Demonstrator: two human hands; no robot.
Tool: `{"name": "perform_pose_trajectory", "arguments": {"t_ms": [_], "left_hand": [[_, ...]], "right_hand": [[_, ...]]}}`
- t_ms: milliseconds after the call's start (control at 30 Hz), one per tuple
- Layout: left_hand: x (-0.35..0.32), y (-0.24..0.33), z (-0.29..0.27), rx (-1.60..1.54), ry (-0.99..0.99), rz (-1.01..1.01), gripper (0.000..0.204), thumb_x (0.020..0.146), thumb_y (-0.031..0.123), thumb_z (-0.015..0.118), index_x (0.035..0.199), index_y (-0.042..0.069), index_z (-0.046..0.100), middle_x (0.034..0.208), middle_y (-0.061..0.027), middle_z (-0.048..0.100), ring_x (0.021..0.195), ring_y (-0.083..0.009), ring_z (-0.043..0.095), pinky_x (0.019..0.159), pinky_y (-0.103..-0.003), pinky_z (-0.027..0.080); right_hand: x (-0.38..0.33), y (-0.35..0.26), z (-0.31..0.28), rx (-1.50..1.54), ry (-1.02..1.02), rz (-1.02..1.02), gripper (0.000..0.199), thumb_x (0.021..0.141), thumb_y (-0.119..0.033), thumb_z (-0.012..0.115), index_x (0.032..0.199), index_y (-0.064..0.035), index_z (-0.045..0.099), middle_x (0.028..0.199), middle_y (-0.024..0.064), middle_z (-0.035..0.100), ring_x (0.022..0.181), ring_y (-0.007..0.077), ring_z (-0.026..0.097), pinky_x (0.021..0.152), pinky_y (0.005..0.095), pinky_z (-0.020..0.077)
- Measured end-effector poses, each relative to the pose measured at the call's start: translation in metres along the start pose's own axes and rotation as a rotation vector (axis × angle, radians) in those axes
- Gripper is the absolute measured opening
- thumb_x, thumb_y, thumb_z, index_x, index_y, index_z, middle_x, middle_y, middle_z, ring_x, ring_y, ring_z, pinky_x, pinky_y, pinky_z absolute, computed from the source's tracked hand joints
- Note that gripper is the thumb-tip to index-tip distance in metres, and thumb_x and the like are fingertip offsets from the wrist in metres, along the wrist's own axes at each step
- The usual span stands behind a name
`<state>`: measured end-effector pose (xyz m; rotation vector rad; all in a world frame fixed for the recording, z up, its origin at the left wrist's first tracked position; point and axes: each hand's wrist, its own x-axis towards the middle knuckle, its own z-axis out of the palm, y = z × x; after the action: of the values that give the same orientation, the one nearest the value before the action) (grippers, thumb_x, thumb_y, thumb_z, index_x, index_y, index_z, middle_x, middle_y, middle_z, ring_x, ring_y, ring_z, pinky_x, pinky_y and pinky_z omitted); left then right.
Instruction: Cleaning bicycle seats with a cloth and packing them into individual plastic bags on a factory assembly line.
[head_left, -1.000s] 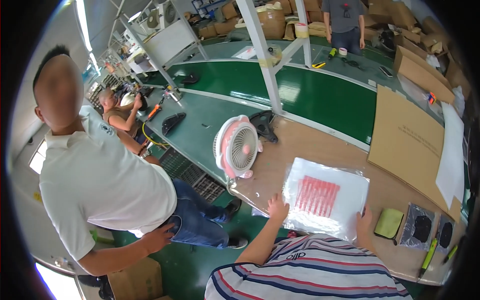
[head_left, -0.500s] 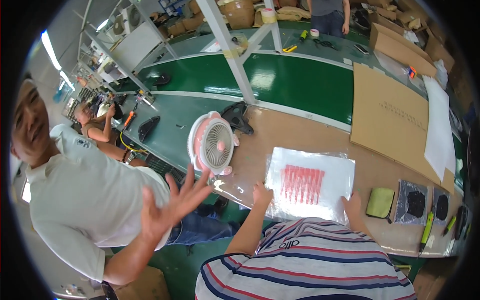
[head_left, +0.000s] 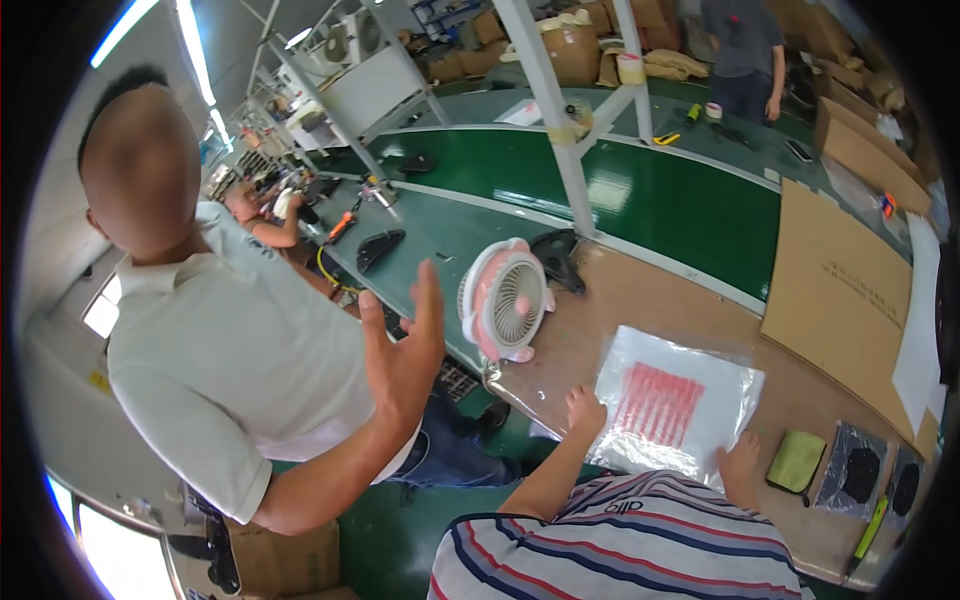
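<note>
On the brown tabletop in front of me lies a flat plastic bag (head_left: 722, 398), clear and white with a block of red printing. My left hand (head_left: 586, 410) is closed at its left edge, the fingers curled. Lower on the opposite edge, my right hand (head_left: 738, 460) is closed too, gripping the side of the bag. A pink and white fan (head_left: 508, 300) stands beyond my left hand. To the right of my right hand is a small green pouch (head_left: 796, 461).
A person in a white shirt (head_left: 250, 340) stands close on my left, one hand (head_left: 410, 360) raised. A cardboard sheet (head_left: 840, 310) lies at the right, near a bagged black item (head_left: 858, 472) and a green cutter (head_left: 872, 530). A metal post (head_left: 555, 130) rises behind the fan.
My view has swung left, so the table appears further right. The person in the white shirt has turned the raised hand, palm now sideways. Both my hands stay at the bag's edges.
</note>
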<state>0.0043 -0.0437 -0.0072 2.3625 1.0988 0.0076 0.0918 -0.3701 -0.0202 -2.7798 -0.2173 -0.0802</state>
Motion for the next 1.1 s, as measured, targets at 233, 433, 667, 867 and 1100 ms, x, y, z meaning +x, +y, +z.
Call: {"name": "perform_pose_trajectory", "arguments": {"t_ms": [233,433,667,867,1100], "left_hand": [[0.004,0.018,-0.035,-0.195,-0.237,-0.198,0.058,0.075,0.023,0.065,0.119,-0.003,0.038,0.115,-0.0275,0.053,0.106,-0.0391,0.054,0.089,-0.044,0.045],[0.015,-0.003,-0.024,-0.171,-0.192,-0.118,0.060,0.069,0.035,0.072,0.114,-0.001,0.055,0.103,-0.0232,0.062,0.095,-0.0354,0.061,0.081,-0.043,0.049],[0.002,0.003,-0.020,-0.239,-0.132,0.040,0.053,0.070,0.029,0.071,0.111,-0.002,0.057,0.093,-0.0197,0.065,0.071,-0.0302,0.065,0.066,-0.039,0.052],[0.000,-0.004,-0.009,-0.456,-0.277,-0.119,0.059,0.070,0.024,0.072,0.117,-0.004,0.051,0.101,-0.0224,0.062,0.092,-0.0333,0.062,0.079,-0.042,0.049],[0.012,-0.018,-0.014,-0.451,-0.109,0.143,0.049,0.075,0.013,0.071,0.112,-0.011,0.049,0.089,-0.0197,0.061,0.045,-0.0231,0.058,0.041,-0.035,0.047]], "right_hand": [[0.016,0.006,0.012,0.403,-0.079,0.148,0.056,0.063,-0.010,0.071,0.108,0.0047,0.043,0.100,0.0271,0.057,0.095,0.0439,0.055,0.083,0.0460,0.0443],[0.032,0.025,0.020,0.571,-0.269,0.305,0.031,0.064,-0.010,0.068,0.091,0.0038,0.060,0.093,0.0246,0.062,0.091,0.0410,0.059,0.077,0.0442,0.0477],[0.010,0.023,0.013,0.390,-0.055,0.027,0.034,0.069,-0.007,0.059,0.102,0.0007,0.058,0.095,0.0245,0.061,0.093,0.0412,0.057,0.081,0.0452,0.0459],[0.007,0.017,0.000,0.582,-0.104,0.107,0.038,0.069,-0.004,0.054,0.106,0.0039,0.053,0.095,0.0292,0.059,0.092,0.0450,0.056,0.081,0.0473,0.0448],[0.014,0.021,0.010,0.663,-0.091,0.095,0.044,0.072,-0.007,0.059,0.114,0.0028,0.051,0.099,0.0259,0.060,0.095,0.0397,0.058,0.083,0.0407,0.0453]]}}
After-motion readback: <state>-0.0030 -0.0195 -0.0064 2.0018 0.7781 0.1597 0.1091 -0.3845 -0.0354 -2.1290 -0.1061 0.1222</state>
